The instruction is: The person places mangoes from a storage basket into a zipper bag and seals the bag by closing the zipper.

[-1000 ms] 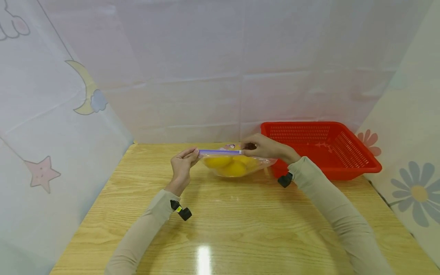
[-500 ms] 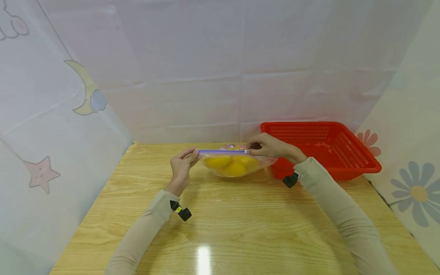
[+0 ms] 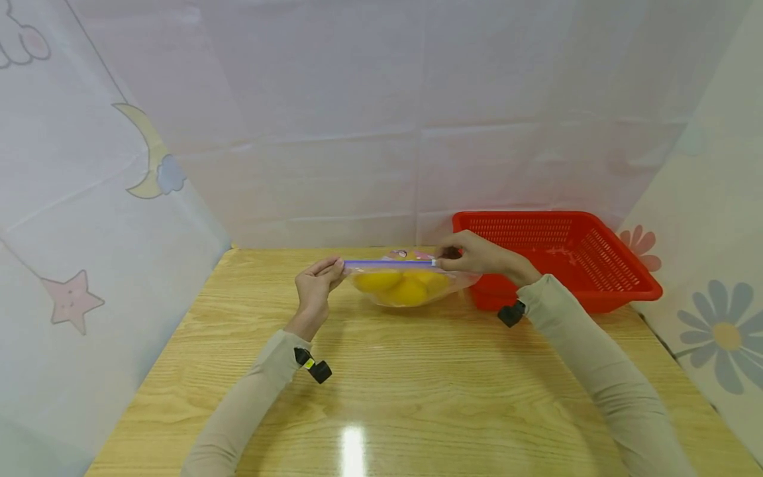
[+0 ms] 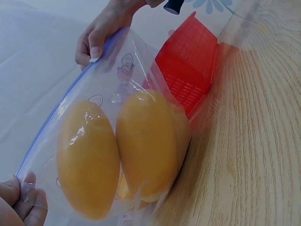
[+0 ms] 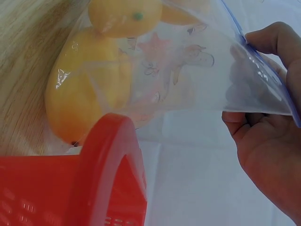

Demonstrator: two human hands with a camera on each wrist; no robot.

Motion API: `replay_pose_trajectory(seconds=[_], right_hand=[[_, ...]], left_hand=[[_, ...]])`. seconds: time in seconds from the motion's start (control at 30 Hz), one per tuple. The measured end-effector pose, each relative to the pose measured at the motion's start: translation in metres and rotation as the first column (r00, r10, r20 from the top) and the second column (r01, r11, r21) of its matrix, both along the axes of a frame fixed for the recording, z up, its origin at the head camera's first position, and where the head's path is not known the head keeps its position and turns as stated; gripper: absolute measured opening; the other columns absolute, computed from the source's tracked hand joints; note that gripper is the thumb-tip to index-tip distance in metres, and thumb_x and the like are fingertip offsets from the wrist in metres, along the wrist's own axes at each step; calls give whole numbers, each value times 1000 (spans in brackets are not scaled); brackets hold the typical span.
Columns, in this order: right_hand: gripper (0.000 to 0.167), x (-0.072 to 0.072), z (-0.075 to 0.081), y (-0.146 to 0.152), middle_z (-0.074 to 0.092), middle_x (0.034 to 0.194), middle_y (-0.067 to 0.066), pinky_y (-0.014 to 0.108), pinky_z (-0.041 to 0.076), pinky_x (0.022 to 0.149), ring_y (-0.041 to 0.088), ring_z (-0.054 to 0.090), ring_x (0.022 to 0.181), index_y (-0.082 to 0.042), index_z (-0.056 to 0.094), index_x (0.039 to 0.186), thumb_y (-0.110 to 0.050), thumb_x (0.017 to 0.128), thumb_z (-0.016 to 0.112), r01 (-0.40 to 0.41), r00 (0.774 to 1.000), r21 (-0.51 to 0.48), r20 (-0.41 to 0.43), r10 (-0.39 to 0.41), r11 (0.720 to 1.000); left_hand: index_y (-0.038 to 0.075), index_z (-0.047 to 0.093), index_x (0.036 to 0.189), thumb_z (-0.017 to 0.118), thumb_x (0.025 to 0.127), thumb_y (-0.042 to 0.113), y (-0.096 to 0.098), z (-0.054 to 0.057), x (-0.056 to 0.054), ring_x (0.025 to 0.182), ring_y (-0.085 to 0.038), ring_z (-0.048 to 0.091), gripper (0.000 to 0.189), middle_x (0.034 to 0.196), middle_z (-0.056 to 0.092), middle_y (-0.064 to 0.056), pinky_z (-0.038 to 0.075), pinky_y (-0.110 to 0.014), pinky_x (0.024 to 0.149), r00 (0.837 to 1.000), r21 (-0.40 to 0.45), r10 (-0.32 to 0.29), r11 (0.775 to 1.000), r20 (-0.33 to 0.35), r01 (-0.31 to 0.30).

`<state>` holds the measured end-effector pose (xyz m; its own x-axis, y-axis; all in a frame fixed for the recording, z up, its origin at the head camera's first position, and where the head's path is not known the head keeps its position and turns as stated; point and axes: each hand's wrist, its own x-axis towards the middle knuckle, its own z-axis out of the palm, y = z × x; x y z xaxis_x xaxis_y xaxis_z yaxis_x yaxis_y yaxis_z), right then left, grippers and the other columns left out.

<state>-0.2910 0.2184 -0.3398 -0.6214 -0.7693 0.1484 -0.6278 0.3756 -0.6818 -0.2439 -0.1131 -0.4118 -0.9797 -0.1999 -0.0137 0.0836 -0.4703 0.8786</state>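
A clear zip bag (image 3: 460,283) with cartoon prints holds several yellow mangoes (image 3: 410,291), low over the table. Along its top runs a blue-purple zip strip (image 3: 387,264), stretched level between my two hands. My left hand (image 3: 313,290) pinches the strip's left end between thumb and fingers. With thumb and fingers, my right hand (image 3: 473,255) grips the white slider (image 4: 94,60) on the strip, towards the right corner. In the right wrist view, that hand's fingers (image 5: 236,123) lie behind the clear film.
A red plastic basket (image 3: 620,295) with slotted sides stands at the back right, its near left corner close to the bag and right hand. The wooden table (image 3: 381,371) meets a pale printed cloth wall (image 3: 334,185) behind.
My right hand has moved a little to the right along the zip strip, taking the white slider with it. The left hand and the mangoes have stayed in place.
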Motion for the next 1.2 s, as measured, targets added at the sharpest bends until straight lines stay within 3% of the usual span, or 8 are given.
replay_pose_trajectory(seconds=[0.63, 1.2], right_hand=[[6, 5, 3, 14, 54, 74, 2, 26, 42, 60, 20, 49, 68, -8, 70, 91, -9, 96, 66, 46, 999, 17, 18, -46, 999], [6, 17, 6, 28, 58, 76, 4, 29, 42, 61, 21, 47, 69, -1, 68, 91, 2, 94, 64, 100, 992, 29, -85, -97, 995]], left_hand=[[-11, 67, 112, 72, 87, -1, -1, 1, 0, 77, -19, 73, 26, 89, 74, -10, 55, -34, 83, 1000, -9, -5, 1000, 3, 5], [-9, 69, 111, 74, 86, 0, -1, 0, -1, 77, -20, 73, 27, 90, 74, -11, 56, -34, 83, 1000, -3, -6, 1000, 1, 6]])
